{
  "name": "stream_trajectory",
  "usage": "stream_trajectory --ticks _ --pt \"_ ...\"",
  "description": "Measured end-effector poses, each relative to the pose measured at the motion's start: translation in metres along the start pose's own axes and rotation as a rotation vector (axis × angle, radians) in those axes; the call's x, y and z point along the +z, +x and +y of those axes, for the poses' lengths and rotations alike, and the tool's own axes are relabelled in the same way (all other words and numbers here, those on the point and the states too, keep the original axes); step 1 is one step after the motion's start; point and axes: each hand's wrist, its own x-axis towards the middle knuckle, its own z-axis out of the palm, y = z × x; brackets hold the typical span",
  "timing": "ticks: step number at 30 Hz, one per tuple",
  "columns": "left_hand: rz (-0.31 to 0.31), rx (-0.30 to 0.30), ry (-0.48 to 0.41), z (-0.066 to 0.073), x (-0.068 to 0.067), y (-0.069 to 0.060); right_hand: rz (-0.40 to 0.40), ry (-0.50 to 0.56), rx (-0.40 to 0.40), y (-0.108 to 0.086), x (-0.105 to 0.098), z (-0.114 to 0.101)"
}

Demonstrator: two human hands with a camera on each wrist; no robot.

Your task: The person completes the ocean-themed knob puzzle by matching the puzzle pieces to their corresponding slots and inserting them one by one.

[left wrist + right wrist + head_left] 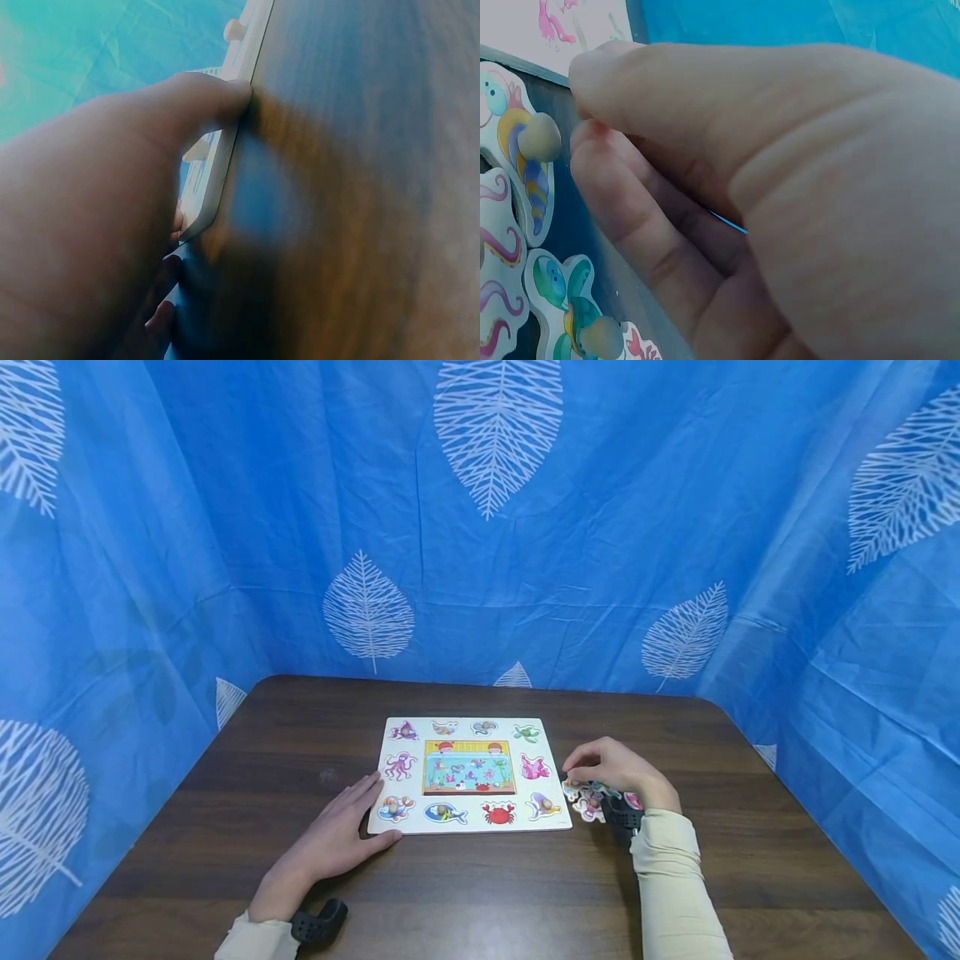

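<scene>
A white puzzle board [468, 828] with sea-animal pictures lies on the table; knobs stand on several of them. My left hand [337, 835] rests at its left side, fingers spread; the thumb touches the front edge, as the left wrist view shows. Beside the board's right side my right hand [618, 768] is over loose pieces [591, 804], fingertips close together with nothing visible between them. In the right wrist view, a knobbed striped-shell piece [532, 180], an octopus piece [499, 277] and a green turtle piece [559, 300] lie beside that hand [727, 172].
The dark wooden table [480, 893] extends around the board. Blue cloth [585, 568] with white leaf prints hangs behind it and on both sides. A black band [318, 922] is on the left wrist and another [622, 812] on the right.
</scene>
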Motion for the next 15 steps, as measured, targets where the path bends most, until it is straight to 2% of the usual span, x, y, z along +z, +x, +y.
stream_trajectory --ticks 8,15 --pt "0.002 0.003 0.002 0.0001 0.0000 0.0001 0.012 -0.007 0.049 -0.0012 0.0010 0.0028" --pt "0.007 0.007 0.004 -0.0001 0.0004 0.0001 -0.015 0.013 0.084 -0.0014 0.0027 0.0043"
